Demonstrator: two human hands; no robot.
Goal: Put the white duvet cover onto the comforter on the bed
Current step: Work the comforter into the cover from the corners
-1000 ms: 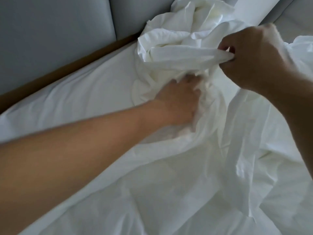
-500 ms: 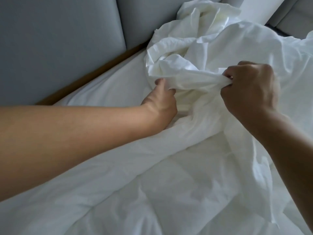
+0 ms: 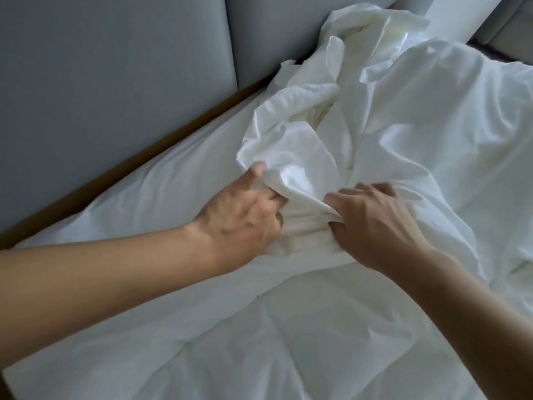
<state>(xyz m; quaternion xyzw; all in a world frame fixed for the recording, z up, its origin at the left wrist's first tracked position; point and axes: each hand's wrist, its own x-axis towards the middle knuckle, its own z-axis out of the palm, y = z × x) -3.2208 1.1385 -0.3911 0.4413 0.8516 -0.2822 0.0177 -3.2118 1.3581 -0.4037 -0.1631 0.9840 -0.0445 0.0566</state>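
**Both hands dug into the bunched cover at the head of the bed**

The duvet cover (image 3: 403,125) is heaped in a crumpled mound at the far end of the bed, its top leaning against the grey headboard (image 3: 115,67). It spills down to the right over the comforter (image 3: 259,327), which lies spread flat across the near part of the bed.

It's thin, light cloth with a slight sheen. It looks limp and a touch slippery, and it will fold wherever it's pulled. There's nothing to break here; the likely trouble is twisting and lost corners. A seam, hem or corner is the place to take hold, since a loose handful of the middle would only drag more folds along.

The left hand (image 3: 239,217) has its fingers (image 3: 256,171) clenched into the gathered edge of the mound. The right hand (image 3: 375,226) is just beside it, and its fingers (image 3: 369,187) are curled round a taut fold of the same bunch. Whether a comforter corner is tucked inside that bunch, I cannot tell.

To the left, the bare white sheet (image 3: 161,186) runs along a brown wooden strip (image 3: 144,151) under the headboard.
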